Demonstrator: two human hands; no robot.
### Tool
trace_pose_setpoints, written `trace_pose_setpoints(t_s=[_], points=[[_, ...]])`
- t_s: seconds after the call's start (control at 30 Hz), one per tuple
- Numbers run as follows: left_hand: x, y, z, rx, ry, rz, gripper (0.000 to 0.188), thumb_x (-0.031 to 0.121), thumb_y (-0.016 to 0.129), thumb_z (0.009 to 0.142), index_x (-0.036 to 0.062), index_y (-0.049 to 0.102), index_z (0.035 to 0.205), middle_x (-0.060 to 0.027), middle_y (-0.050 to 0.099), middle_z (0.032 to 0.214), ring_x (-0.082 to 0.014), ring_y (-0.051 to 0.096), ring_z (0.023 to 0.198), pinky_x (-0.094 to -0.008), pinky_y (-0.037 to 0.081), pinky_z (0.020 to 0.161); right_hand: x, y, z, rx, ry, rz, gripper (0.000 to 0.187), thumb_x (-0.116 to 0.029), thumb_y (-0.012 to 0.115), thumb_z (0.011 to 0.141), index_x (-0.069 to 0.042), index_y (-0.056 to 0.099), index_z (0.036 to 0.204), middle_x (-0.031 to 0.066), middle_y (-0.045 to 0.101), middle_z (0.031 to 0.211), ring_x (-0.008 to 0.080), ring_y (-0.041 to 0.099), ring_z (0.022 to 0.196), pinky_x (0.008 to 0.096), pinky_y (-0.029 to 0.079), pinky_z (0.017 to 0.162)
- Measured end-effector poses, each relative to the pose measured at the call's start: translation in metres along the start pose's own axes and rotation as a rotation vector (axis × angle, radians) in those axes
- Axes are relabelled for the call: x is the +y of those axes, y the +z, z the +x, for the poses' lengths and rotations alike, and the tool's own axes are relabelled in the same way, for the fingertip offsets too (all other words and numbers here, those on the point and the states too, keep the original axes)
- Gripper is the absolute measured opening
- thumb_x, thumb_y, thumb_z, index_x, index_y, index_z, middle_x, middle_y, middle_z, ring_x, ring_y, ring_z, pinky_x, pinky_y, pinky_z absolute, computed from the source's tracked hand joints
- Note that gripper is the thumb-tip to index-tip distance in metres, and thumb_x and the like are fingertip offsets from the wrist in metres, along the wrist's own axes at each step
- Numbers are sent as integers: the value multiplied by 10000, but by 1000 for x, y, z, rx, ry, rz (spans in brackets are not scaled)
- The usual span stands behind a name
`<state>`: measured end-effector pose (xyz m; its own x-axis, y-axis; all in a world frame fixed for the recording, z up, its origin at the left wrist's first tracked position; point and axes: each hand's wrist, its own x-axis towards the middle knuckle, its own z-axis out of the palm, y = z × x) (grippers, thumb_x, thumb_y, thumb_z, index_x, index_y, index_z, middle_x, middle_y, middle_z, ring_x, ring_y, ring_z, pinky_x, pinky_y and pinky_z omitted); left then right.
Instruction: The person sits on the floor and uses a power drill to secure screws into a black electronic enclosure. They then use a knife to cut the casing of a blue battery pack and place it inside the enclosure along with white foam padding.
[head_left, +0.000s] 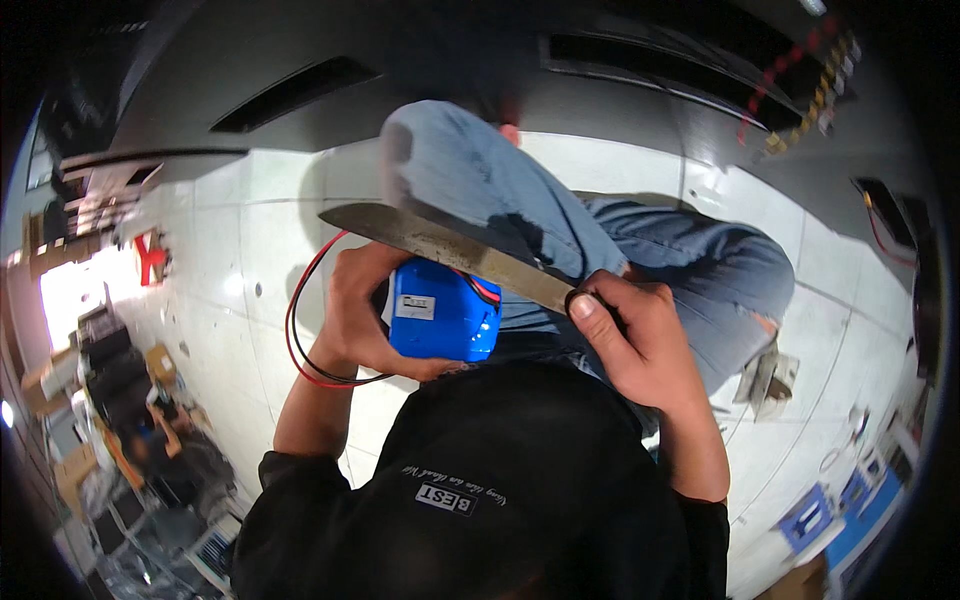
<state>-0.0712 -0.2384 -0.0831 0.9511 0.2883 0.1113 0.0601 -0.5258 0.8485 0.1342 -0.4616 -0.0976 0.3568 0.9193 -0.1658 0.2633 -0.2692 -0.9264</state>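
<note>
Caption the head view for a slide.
Left hand grips a blue battery; right hand holds a knife pointing left.

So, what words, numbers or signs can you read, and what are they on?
I won't copy words out, but print shows here:
Black shirt: white lettering, one boxed word and a slanted line.
Blue battery pack in the left hand: white label with dark print, too small to read.
Blue-and-white item, lower right: any marks are too small to read.

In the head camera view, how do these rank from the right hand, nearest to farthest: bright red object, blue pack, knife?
1. Knife: gripped in the right hand.
2. Blue pack: to the left, in the left hand.
3. Bright red object: far left, background.
</note>
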Motion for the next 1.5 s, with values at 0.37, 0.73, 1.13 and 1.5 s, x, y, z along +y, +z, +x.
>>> trace_pose_setpoints(t_s=[0.37, 0.73, 1.13, 1.5], points=[[-59, 60, -69, 216, -122, -333, 963, 298, 954, 518, -30, 561, 1334, -160, 615, 1266, -254, 641, 1082, -371, 507, 944, 10, 56, 26, -128, -104, -301, 428, -377, 621, 982, -18, 649, 752, 192, 605, 605, 407, 630, 568, 478, 493, 549], [-56, 70, -71, 249, -200, -201, 907, 327, 951, 494, -4, 605, 1265, -154, 673, 1206, -253, 679, 1010, -369, 519, 910, 4, 49, 12, -83, -21, -438, 431, -372, 636, 978, -18, 631, 733, 170, 633, 673, 390, 651, 574, 478, 502, 541], [-49, 71, -69, 265, -36, -11, 890, 343, 953, 499, -11, 593, 1231, -167, 689, 1236, -272, 742, 960, -359, 556, 870, 10, 48, 1, -127, 24, -345, 385, -315, 640, 976, -15, 612, 737, 191, 570, 585, 421, 608, 573, 484, 463, 549], [-46, 70, -65, 252, -53, -39, 895, 331, 946, 494, 6, 607, 1256, -149, 707, 1182, -268, 731, 957, -363, 550, 868, 13, 49, -7, -148, 85, -298, 363, -272, 638, 978, -9, 592, 732, 196, 553, 579, 438, 583, 564, 488, 440, 544]])
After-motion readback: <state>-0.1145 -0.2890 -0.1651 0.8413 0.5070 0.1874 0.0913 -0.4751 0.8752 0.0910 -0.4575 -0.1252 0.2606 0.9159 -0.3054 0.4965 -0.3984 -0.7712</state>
